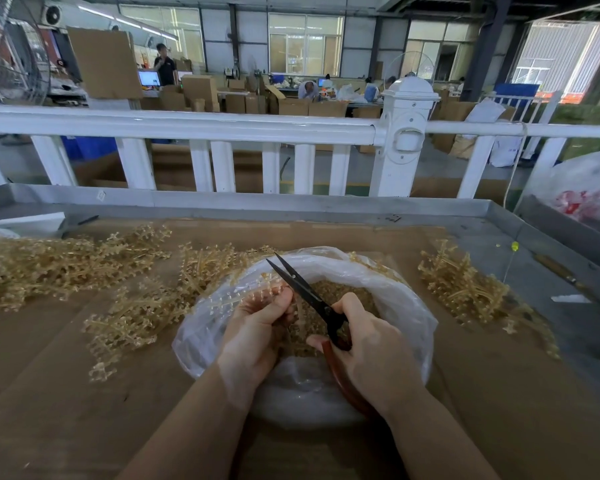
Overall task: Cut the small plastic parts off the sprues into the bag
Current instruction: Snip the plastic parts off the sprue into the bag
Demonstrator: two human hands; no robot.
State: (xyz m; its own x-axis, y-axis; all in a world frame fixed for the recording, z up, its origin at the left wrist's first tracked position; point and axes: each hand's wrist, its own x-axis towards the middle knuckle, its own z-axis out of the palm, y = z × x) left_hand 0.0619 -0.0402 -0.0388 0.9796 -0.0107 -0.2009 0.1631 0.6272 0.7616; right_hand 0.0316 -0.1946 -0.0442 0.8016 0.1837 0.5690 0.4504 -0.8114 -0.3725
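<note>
- A large heap of amber sprues (49,268) is spread over the left part of the desk (49,393), on its brown cardboard covering.
- A white block (28,221) is seen at the far left edge, behind that heap.
- More sprues (136,317) lie just left of the bag, some touching its rim.
- A clear plastic bag (406,306) is set open in the middle of the desk, with a layer of small cut parts (340,289) inside it.
- The left hand (260,323) is held over the bag's mouth, its fingers curled round one sprue (243,296) that sticks out to the left above the rim.
- A pair of scissors (305,289) with dark blades is held with the blades parted and pointing up and to the left, close beside the left fingers.
- The right hand (368,348) is closed round the scissors' reddish handle (340,379), over the near right side of the bag.
- A smaller pile of sprues (465,285) lies to the right of the bag, apart from it.
- A white railing (222,126) runs behind the desk.
</note>
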